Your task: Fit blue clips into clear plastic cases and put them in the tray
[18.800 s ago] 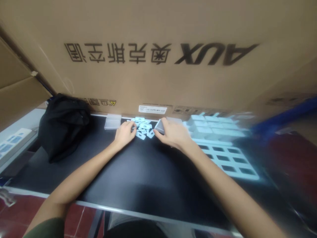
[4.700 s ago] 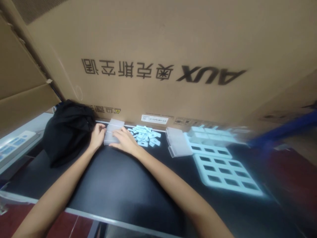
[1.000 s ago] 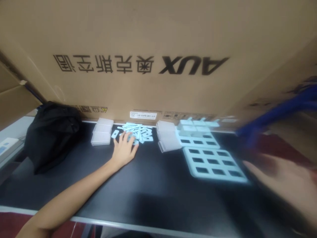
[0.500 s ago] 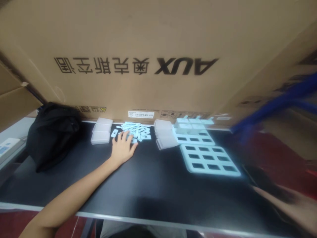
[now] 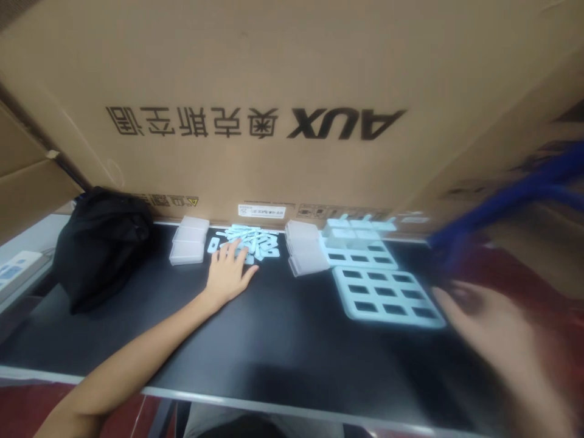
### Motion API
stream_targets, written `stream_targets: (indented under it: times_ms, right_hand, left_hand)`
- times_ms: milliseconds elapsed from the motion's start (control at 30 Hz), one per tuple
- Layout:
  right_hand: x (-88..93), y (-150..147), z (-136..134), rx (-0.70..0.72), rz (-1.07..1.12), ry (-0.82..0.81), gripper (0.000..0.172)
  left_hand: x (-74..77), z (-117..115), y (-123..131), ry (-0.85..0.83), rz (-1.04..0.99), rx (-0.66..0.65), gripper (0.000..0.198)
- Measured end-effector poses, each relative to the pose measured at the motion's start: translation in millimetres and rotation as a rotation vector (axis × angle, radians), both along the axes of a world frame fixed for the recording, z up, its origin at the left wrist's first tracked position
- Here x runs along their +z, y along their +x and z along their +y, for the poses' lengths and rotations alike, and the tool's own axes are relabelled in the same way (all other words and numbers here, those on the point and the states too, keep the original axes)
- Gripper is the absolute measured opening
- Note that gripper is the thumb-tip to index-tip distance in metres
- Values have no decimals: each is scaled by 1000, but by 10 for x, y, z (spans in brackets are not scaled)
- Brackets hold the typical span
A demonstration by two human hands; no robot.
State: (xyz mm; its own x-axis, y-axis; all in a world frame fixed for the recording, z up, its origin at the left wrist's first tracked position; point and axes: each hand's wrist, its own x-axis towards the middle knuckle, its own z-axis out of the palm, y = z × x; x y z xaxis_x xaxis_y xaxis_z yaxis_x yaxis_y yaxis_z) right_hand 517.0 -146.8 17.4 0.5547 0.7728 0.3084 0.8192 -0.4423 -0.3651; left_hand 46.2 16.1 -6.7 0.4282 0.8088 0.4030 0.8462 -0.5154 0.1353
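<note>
The left hand (image 5: pixel 228 275) lies flat and spread on the black table (image 5: pixel 274 340), fingertips touching the near side of a heap of small pale-blue plastic pieces (image 5: pixel 249 242) by the table's far edge, holding none of them. The right hand (image 5: pixel 483 322) hovers blurred near the table's right edge, just beside a white grid tray (image 5: pixel 387 295); whether it is wide or closed cannot be told. Clear lidded boxes (image 5: pixel 188 247) sit left of the heap, with a black bag (image 5: pixel 103 243) toward the far left corner.
</note>
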Motion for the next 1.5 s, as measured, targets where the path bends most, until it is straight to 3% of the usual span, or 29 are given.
stream_targets:
  times_ms: [100,200,300,367,500,767,933,1067,1267,1400,1500]
  right_hand:
    - [113,-405,617,154,166,12,46]
    - [25,-576,1131,174,191,62,58]
    - [-135,-566,1435,153,197,23,55]
    - [-223,-535,1536,134,175,-10,51]
    - [-333,-523,1592,87,96,-47,52]
    - [-392,-578,1567,91,-35,-101,71]
    - [-279,-581,1583,31,27,-150,79]
    - [-186,-559,1590,18,73,-142,75]
    - [-91,-527,1458,57,115,-5,69]
    - [78,-603,1316,72,115,37,68]
    - [249,-766,1209,165,93,-17,70]
  left_hand:
    - [82,-120,192,-6,32,-226,43]
    - [122,-338,609,-3,75,-583,40]
    - [79,-537,1121,93,84,-840,44]
    - [11,-594,1407,177,101,-918,44]
    - [-140,-576,1685,205,123,-921,46]
    - [-191,-582,1638,195,163,-893,43]
    - [-170,-604,1618,179,151,-886,42]
    - [-154,-619,1590,181,151,-875,42]
    - [-142,-627,1517,188,155,-856,41]
    - [-138,-646,1496,178,171,-856,41]
    - [-79,-651,1477,155,124,-862,43]
